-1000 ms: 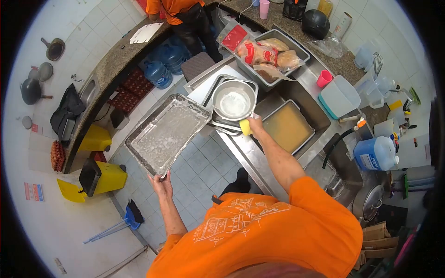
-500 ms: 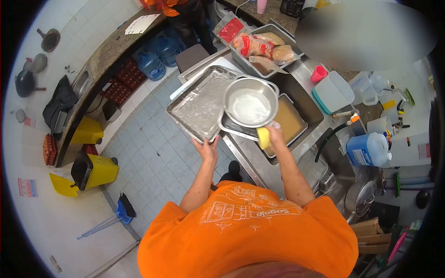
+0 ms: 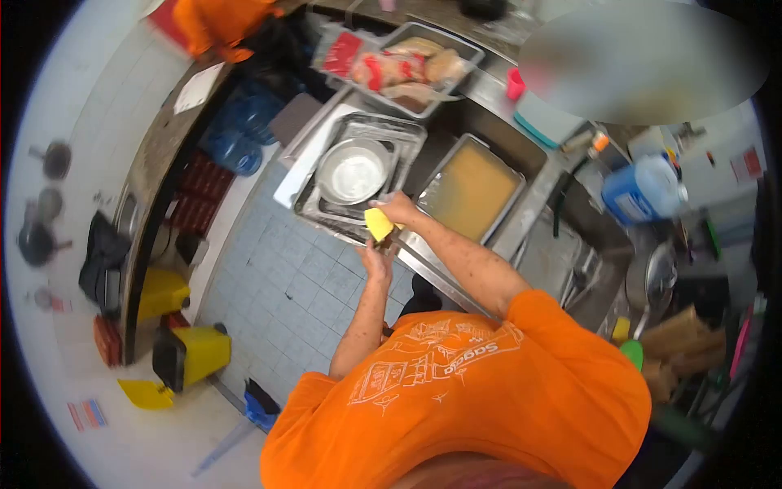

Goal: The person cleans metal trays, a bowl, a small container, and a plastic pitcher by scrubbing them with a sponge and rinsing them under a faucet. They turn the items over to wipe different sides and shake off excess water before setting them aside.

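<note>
A large metal tray (image 3: pixel 407 134) lies tilted at the left side of the sink, my left hand (image 3: pixel 375 259) closed on its near edge. Within that tray sits a smaller dark-rimmed tray (image 3: pixel 393 163), and on it a round metal pot (image 3: pixel 354 169) with a pale, shiny inside. My right hand (image 3: pixel 399 210) is at the near edge of the smaller tray, closed round a yellow sponge (image 3: pixel 378 222). Its fingertips seem to grip the tray edge too, but they are partly hidden.
Right of the trays, a rectangular pan of cloudy tan liquid (image 3: pixel 476 183) stands in the sink (image 3: pixel 533 151). Behind is a grey tub (image 3: pixel 468 49) with bagged food. A blue jug (image 3: pixel 643 191) and a lidded pot (image 3: pixel 656 273) are at right. Another person's orange sleeve (image 3: pixel 220 24) shows far left.
My right hand has moved left with the sponge, bringing the pot and smaller tray over into the large tray. My left hand still holds the large tray. The view has turned.
</note>
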The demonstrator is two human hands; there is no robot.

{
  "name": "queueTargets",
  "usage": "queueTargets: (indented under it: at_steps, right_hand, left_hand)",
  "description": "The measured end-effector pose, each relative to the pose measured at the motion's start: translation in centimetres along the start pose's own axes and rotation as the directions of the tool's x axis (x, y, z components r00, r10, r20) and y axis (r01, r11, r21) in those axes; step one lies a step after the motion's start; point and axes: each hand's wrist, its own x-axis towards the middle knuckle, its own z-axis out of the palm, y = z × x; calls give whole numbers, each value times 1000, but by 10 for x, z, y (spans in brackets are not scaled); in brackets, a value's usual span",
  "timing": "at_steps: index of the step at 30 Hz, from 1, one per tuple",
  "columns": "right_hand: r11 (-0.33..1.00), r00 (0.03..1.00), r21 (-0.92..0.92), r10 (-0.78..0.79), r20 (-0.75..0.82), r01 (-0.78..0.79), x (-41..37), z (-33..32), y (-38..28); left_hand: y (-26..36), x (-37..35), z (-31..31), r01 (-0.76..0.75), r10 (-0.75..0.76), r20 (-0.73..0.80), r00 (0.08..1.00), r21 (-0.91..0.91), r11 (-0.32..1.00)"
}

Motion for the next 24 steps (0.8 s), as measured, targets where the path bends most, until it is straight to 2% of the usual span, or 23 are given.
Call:
queueTargets:
  at_steps: [1, 2, 3, 4, 5, 6, 7, 8, 11, 13, 15, 17, 18, 19, 21, 22, 24]
  right_hand:
    - [998, 998, -55, -25, 62, 28, -11, -15, -9]
    - [997, 998, -79, -20, 60, 25, -23, -29, -14]
    - [995, 998, -98, -7, 57, 12, -38, -41, -15]
    - [998, 999, 63, 25, 46, -28, -53, -52, -10]
    - [974, 998, 221, 46, 34, -52, -69, -65, -1]
    - [890, 977, 429, 78, 197, -157, -80, -80, 14]
    - [758, 954, 590, 148, 262, -279, -114, -105, 12]
    - [658, 963, 703, 173, 206, -269, -122, -109, 45]
    - [397, 984, 907, 155, 88, -144, -176, -146, 130]
    - [286, 965, 956, 263, -15, -63, -218, -172, 192]
    - [158, 928, 987, 368, -53, -6, -261, -198, 264]
    - [144, 749, 980, 632, -198, 137, -298, -217, 339]
    - [228, 596, 969, 767, -236, 91, -315, -226, 356]
    - [299, 419, 954, 863, -282, 27, -330, -234, 375]
    - [446, 244, 882, 882, -404, -151, -349, -239, 434]
    - [428, 222, 885, 895, -387, -185, -353, -236, 474]
    - [391, 185, 885, 917, -352, -254, -354, -233, 544]
  left_hand:
    - [-12, 21, -22, 36, -33, 67, 997, -33, 999]
    - [3, 1, 1, 0, 9, -94, 996, 96, 995]
    - [5, -2, 1, -39, 46, -79, 996, 94, 995]
    - [12, -14, 11, -77, 123, -245, 962, 191, 979]
    - [10, -15, 2, -152, 223, -262, 939, 265, 952]
    - [11, -14, -7, -234, 329, -269, 905, 332, 914]
    - [12, -19, -7, -297, 473, -302, 828, 479, 826]
    - [17, -27, -3, -349, 619, -306, 723, 611, 710]
    - [27, -50, -5, -548, 797, 29, 603, 741, 388]
    - [28, -67, 17, -648, 782, 160, 603, 670, 363]
    - [19, -81, 39, -711, 741, 292, 605, 617, 337]
    - [4, -94, 63, -744, 662, 428, 616, 594, 308]
    - [-9, -103, 76, -727, 649, 435, 624, 627, 279]
    - [-22, -109, 81, -729, 612, 451, 650, 599, 333]
    - [-53, -117, 92, -720, 533, 489, 690, 536, 441]
    - [-65, -135, 102, -656, 478, 449, 755, 519, 548]
    - [-89, -155, 100, -651, 423, 497, 757, 525, 548]
